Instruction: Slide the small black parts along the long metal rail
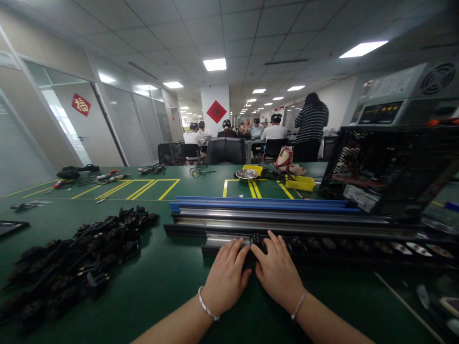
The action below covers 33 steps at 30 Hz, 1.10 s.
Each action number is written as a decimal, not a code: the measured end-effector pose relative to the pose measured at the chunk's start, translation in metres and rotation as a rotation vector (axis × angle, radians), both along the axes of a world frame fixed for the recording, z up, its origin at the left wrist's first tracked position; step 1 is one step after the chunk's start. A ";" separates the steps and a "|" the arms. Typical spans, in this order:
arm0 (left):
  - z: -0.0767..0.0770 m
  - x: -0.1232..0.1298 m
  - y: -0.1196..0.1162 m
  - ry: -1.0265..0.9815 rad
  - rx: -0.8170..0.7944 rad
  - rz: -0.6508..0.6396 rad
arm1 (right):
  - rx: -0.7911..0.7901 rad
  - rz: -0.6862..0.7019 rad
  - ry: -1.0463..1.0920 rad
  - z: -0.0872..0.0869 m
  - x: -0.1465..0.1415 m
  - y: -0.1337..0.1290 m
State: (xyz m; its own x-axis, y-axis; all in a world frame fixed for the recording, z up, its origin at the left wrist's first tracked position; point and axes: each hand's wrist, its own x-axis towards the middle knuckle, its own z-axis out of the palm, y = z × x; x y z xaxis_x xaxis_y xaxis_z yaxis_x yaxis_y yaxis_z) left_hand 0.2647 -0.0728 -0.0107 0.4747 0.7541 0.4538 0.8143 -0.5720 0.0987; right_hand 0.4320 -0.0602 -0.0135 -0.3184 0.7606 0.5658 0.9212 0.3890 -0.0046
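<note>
A dark metal channel (211, 242) lies lengthwise across the table before me. My left hand (225, 277) rests its outstretched fingers on the channel's front edge, near its left end. Just to the right, the fingers of my right hand (278, 274) are spread over the same channel, touching or close to a small black part (257, 238) set in it. Further right, a row of similar parts (330, 244) sits in the channel, some with lighter faces. On the left lies a heap of loose black parts (103, 243).
Behind the channel run more rails and a blue rail (251, 203). An opened computer case (390, 167) stands at the right. Further back are a metal bowl (246, 175), a yellow tray (300, 183) and hand tools (113, 177). People (274, 131) are at tables beyond.
</note>
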 end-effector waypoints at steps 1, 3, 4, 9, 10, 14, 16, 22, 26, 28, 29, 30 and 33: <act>0.000 0.000 0.000 -0.001 -0.001 0.001 | 0.003 0.007 0.003 -0.001 0.000 0.000; 0.000 0.000 0.000 -0.004 0.000 0.002 | 0.008 0.019 0.006 -0.002 -0.001 0.000; -0.001 0.000 0.000 -0.006 0.002 0.003 | 0.010 0.024 0.005 -0.002 -0.002 0.000; -0.001 0.000 0.001 -0.011 0.001 0.015 | 0.009 0.048 0.001 -0.004 -0.002 0.000; -0.001 0.000 0.001 -0.011 -0.001 0.021 | 0.008 0.049 0.003 -0.003 -0.001 -0.001; -0.001 0.000 0.001 -0.006 -0.004 0.034 | -0.014 0.051 -0.010 0.000 -0.001 -0.002; -0.002 0.000 0.001 0.004 -0.005 0.036 | -0.029 0.052 -0.020 0.003 -0.001 -0.003; -0.004 -0.001 0.002 0.027 0.006 0.043 | -0.046 0.068 -0.020 0.003 -0.003 -0.003; -0.004 -0.001 0.002 0.036 0.003 0.047 | -0.065 0.085 -0.012 0.001 -0.003 -0.004; -0.004 -0.001 0.002 0.040 0.005 0.045 | -0.072 0.097 -0.007 0.001 -0.004 -0.004; -0.005 -0.001 0.002 0.042 0.005 0.044 | -0.074 0.104 -0.005 0.001 -0.004 -0.004; -0.005 -0.001 0.002 0.044 0.005 0.044 | -0.076 0.111 -0.004 0.001 -0.004 -0.004; -0.005 -0.001 0.002 0.041 0.014 0.053 | -0.081 0.129 0.000 0.001 -0.003 -0.004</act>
